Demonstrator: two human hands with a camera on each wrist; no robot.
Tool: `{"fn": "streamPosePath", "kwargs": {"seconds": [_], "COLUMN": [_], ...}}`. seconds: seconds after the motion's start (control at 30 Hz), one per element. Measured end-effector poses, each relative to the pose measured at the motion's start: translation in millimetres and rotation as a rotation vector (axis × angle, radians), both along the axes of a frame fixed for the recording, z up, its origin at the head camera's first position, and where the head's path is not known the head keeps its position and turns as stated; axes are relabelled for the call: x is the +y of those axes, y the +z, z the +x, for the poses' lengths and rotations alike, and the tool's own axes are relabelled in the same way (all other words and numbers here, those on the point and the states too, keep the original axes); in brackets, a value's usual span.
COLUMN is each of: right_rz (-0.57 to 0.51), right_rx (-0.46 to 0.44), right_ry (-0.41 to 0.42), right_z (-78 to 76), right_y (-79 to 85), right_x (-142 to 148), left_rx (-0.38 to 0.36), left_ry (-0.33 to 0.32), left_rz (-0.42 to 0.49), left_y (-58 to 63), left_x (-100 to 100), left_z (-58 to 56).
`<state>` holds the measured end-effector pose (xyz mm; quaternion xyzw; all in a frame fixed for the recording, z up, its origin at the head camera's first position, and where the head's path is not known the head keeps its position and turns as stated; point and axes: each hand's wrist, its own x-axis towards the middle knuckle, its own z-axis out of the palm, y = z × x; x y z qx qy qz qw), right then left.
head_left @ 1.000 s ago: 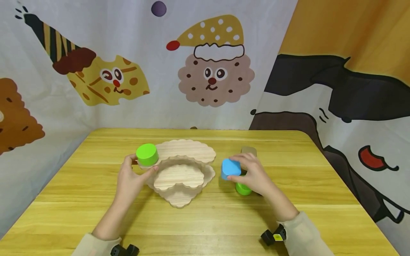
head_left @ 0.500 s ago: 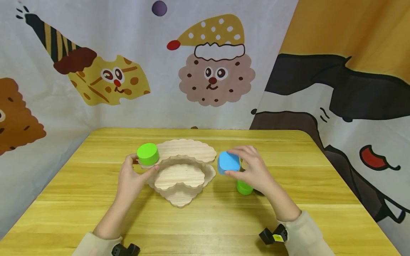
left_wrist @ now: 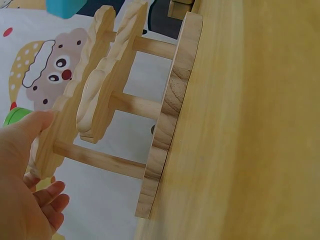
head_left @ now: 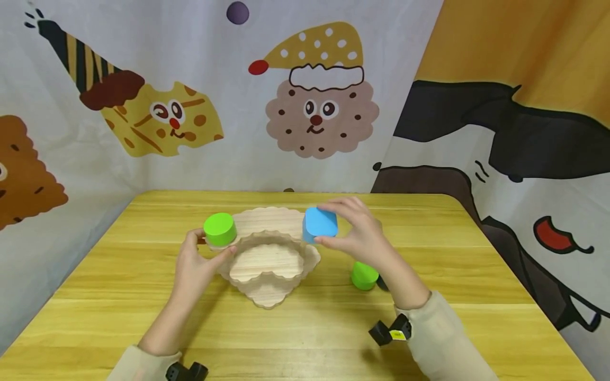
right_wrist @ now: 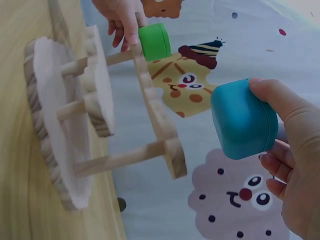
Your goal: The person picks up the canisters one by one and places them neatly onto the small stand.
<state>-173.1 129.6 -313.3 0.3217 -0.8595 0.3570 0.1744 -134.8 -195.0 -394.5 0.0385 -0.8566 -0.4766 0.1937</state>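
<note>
A wooden tiered stand (head_left: 267, 259) with scalloped edges stands on the table, its tiers joined by pegs in the left wrist view. My left hand (head_left: 197, 264) grips the left end of the upper tier (left_wrist: 62, 110), thumb at its edge. On that end sits a small green round box (head_left: 220, 229). My right hand (head_left: 364, 233) pinches a small blue rounded-square box (head_left: 320, 224) between thumb and fingers. The blue box (right_wrist: 244, 120) shows a seam near one face and hangs clear of the upper tier's right end in the right wrist view.
Right of the stand, another green object (head_left: 364, 276) rests on the wooden table (head_left: 305, 338), partly behind my right wrist. A dark object (head_left: 383, 283) lies beside it, mostly hidden. A printed cloth (head_left: 190, 174) hangs behind the table.
My right hand has carried the blue box left and upward, from beside the stand to the upper tier's right end. The left hand stays in place on the stand.
</note>
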Motion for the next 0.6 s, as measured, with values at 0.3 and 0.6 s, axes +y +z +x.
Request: {"fn": "streamPosePath", "kwargs": {"seconds": [0.3,0.6], "right_rz": [-0.048,-0.055], "right_rx": [-0.061,-0.131], "right_ry": [0.129,0.188], "right_z": [-18.7,-33.0], "right_y": [7.2,11.1], "right_x": [-26.0,-57.4], "left_rx": [-0.014,-0.02], "left_ry": [0.004,0.0], "left_rz": [-0.003,-0.001], "left_y": [-1.7,-1.5], "left_x": [0.2,-0.4], "left_z": [-0.5,-1.5]}}
